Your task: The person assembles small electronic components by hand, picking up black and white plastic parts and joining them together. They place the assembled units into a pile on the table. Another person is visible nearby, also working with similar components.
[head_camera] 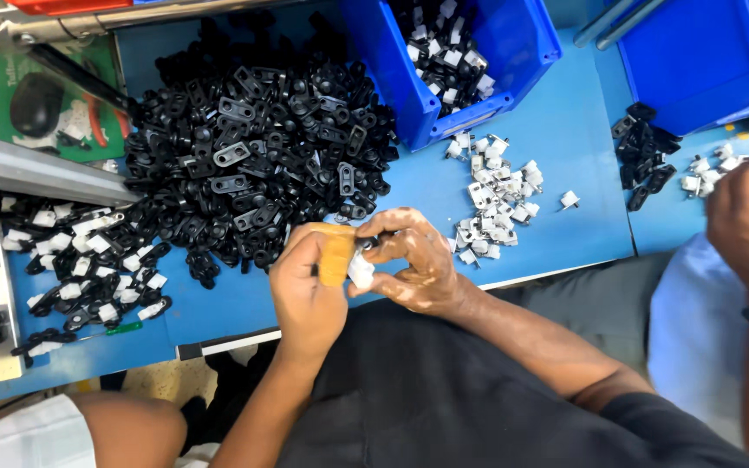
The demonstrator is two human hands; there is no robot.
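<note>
My left hand and my right hand meet just above the near edge of the blue table. A tan finger cover sits on my left thumb. Between the fingertips of both hands is a small white plastic part. A big heap of black plastic clips lies just beyond my hands. A loose scatter of small white parts lies to the right of my right hand.
A blue bin with black-and-white assembled pieces stands at the back. More assembled pieces lie at the left. Another blue bin is far right, where another person's hand works near black clips.
</note>
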